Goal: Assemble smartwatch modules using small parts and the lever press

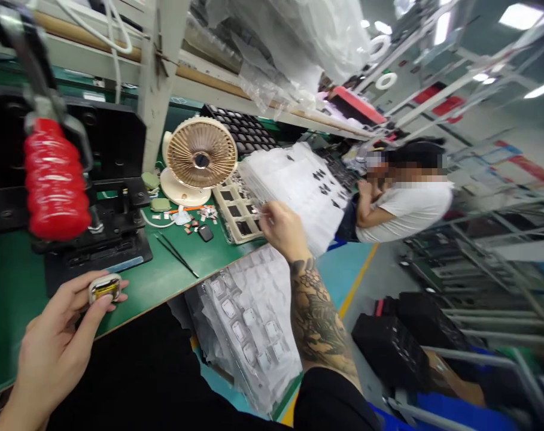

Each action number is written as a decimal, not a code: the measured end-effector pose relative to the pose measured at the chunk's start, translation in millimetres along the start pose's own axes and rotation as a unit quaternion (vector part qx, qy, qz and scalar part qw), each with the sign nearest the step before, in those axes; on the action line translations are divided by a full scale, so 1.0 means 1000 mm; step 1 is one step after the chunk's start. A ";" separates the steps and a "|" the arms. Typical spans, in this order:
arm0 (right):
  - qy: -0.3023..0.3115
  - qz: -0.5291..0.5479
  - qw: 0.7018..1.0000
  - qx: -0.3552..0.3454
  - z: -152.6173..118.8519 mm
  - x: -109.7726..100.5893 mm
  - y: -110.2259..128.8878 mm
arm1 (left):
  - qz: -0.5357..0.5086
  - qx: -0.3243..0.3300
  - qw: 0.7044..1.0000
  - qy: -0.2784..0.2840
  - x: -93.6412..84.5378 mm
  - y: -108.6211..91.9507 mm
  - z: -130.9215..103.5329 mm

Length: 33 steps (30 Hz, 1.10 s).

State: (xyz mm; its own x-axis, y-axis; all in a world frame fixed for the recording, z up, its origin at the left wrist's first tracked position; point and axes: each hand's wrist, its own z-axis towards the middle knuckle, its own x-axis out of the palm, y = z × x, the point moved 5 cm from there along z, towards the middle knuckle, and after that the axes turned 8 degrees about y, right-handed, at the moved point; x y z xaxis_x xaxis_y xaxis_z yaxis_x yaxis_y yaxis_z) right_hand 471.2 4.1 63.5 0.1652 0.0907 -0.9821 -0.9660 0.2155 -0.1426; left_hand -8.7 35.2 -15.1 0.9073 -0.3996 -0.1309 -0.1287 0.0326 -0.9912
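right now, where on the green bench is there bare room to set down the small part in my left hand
Bare green mat lies beside the left hand, in front of the black fixture. Another patch lies right of the tweezers. Around the fan and part trays it is crowded.

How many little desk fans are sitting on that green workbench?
1. A single cream round desk fan with a gold-coloured grille stands at the back of the green workbench, beside the white post. Others may be hidden behind the clear plastic trays.
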 end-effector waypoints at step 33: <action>-0.065 0.658 0.713 -0.234 -0.024 -0.012 0.269 | 0.079 0.100 0.989 0.080 0.002 -0.028 0.012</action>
State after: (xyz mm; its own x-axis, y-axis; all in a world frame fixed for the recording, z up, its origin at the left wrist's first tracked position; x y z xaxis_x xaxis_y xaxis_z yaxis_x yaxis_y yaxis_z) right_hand 204.8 37.3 33.6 -0.9574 0.0117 -0.2884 -0.2578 -0.4845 0.8360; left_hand 1.7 44.2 12.2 0.8056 -0.5141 -0.2944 -0.1672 0.2794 -0.9455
